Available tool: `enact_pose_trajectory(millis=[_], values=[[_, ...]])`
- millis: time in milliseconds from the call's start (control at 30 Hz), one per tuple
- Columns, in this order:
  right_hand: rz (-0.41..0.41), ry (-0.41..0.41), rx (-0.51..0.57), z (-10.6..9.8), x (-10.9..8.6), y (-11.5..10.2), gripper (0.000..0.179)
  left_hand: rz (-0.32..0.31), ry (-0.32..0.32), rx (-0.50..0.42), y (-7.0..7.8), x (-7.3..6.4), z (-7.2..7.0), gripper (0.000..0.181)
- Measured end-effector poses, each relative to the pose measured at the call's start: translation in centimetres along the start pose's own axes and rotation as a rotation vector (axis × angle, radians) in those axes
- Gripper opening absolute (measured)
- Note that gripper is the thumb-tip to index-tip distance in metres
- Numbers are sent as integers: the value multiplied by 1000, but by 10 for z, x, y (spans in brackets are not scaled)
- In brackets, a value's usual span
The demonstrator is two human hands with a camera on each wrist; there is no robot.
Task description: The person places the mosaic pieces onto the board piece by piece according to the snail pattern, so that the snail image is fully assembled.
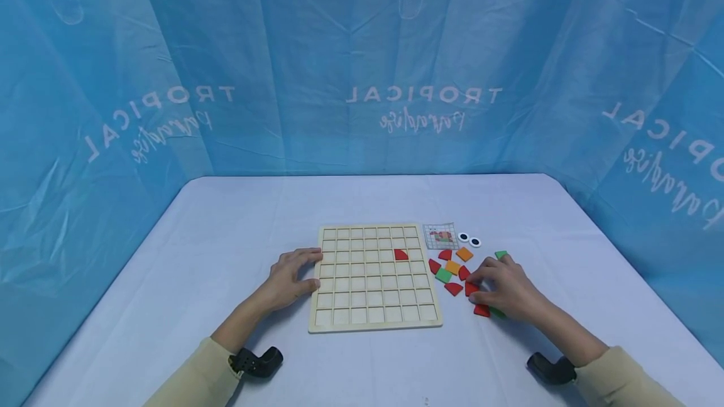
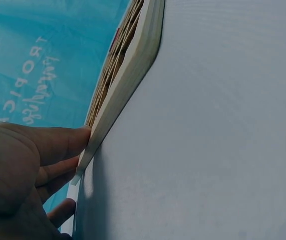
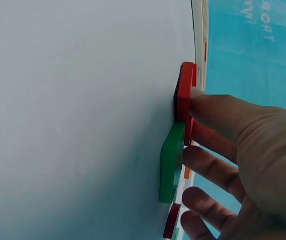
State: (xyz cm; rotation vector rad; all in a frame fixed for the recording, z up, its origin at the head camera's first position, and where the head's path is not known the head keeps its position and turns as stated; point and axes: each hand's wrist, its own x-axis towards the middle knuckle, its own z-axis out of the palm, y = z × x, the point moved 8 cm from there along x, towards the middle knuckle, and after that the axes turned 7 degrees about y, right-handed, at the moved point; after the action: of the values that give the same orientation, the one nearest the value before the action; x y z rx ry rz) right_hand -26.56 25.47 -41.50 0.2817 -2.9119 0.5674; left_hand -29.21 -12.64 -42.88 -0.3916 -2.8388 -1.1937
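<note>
A pale wooden grid board (image 1: 375,299) lies flat on the table, with one red quarter-round tile (image 1: 400,255) in a cell toward its upper right. At the board's left edge rests my left hand (image 1: 288,280); its thumb and fingertips touch the rim (image 2: 125,80) and the fingers are fairly straight. My right hand (image 1: 506,287) is among the loose tiles to the right of the board. Its thumb and forefinger pinch a red tile (image 1: 471,289). A second red tile (image 1: 481,311) and a green tile (image 3: 172,165) lie close beside that hand, partly hidden in the head view.
Between board and right hand lie several red, orange (image 1: 464,254) and green (image 1: 444,275) tiles. A small printed picture card (image 1: 440,236) and two black-and-white eye discs (image 1: 469,240) are behind them. A blue curtain (image 1: 351,68) hangs behind the white table (image 1: 254,206).
</note>
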Motion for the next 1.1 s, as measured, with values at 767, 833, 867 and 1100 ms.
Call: enact_pose_trajectory(millis=[767,833,867,1100], values=[[-81,-1,97,-1,22,-51,27,3,7,4,1,-1,-1,52],[-111,4,108,1,28,-59,26,3,10,2,2,-1,-1,52],[-124,6,110,3,31,-63,26,10,13,8,2,-1,-1,51],[-165,-15,130,17,50,-83,26,-3,10,1,1,0,0,52]])
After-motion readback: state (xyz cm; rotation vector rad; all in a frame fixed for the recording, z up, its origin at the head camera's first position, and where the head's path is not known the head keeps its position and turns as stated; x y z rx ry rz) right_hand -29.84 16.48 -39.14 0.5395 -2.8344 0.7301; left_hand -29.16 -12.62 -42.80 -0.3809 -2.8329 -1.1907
